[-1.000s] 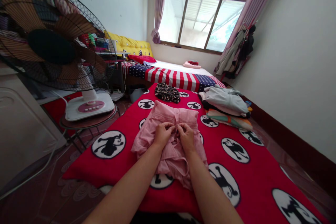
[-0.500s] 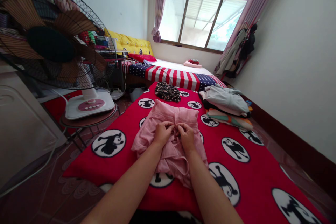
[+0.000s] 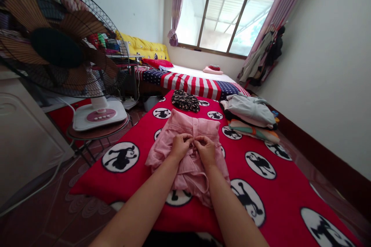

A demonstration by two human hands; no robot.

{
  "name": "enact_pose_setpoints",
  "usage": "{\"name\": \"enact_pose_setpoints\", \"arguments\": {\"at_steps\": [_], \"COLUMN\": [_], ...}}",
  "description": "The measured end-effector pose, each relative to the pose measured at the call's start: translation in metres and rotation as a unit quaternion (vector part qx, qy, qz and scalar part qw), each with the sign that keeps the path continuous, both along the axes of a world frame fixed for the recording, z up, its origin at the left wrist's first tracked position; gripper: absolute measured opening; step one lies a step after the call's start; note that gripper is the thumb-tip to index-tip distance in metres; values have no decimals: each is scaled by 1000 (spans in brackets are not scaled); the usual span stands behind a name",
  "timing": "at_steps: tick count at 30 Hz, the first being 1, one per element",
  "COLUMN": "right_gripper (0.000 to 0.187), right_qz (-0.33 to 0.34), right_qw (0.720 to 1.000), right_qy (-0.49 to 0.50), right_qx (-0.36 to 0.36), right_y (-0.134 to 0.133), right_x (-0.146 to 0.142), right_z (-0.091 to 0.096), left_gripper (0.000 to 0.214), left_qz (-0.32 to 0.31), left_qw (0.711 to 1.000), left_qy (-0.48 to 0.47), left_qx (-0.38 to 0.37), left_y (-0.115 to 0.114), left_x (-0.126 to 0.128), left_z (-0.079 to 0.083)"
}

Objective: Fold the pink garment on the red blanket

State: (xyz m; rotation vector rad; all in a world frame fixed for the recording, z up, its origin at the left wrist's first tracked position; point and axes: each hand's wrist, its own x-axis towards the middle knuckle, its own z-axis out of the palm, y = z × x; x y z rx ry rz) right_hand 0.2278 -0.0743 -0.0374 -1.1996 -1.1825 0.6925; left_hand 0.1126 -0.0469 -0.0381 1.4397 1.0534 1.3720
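Observation:
A pink buttoned shirt lies in front of me on a red blanket printed with black figures in white circles. Its upper part is spread fairly flat, while the lower part is bunched and creased. My left hand pinches the shirt's front placket from the left side. From the right, my right hand pinches the same strip, fingertips almost meeting those of the left. Whatever small button or edge sits between the fingertips is hidden.
Beyond the shirt lies a black floral cloth. Folded clothes are stacked at the right. An electric fan stands on a round stool at the left. A bed with a striped cover is behind, under the window.
Both hands stay at the placket, with only slight shifts of the fingers. The shirt and its surroundings look the same.

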Motion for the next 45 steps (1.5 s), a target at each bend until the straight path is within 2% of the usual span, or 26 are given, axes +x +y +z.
{"name": "enact_pose_setpoints", "arguments": {"at_steps": [7,12,19,24,29,37,41,45], "right_gripper": [13,10,7,6,7,5,8,14], "right_qz": [-28,-39,-84,-83,-72,-65,-61,-17], "right_qw": [998,995,965,953,955,961,977,997], "right_qy": [-50,-90,-234,-277,-273,-250,-193,-72], "right_qx": [14,27,77,89,95,96,71,12], "right_y": [5,5,-1,-4,-5,-5,-3,1], "right_x": [2,3,1,-2,-2,-3,-4,-1], "right_z": [-7,-11,-3,2,2,0,-1,0], "left_gripper": [8,10,12,7,4,2,4,11], "left_qz": [-7,12,42,62,75,62,39,11], "left_qw": [1000,1000,999,998,997,997,997,997], "left_qy": [5,19,27,27,9,-43,-65,-76], "left_qx": [5,11,13,13,2,-25,-12,23], "left_y": [-1,-3,-4,-4,-3,2,4,3], "left_x": [0,0,1,0,1,1,1,3], "left_z": [1,3,5,4,4,-1,-3,-4]}}
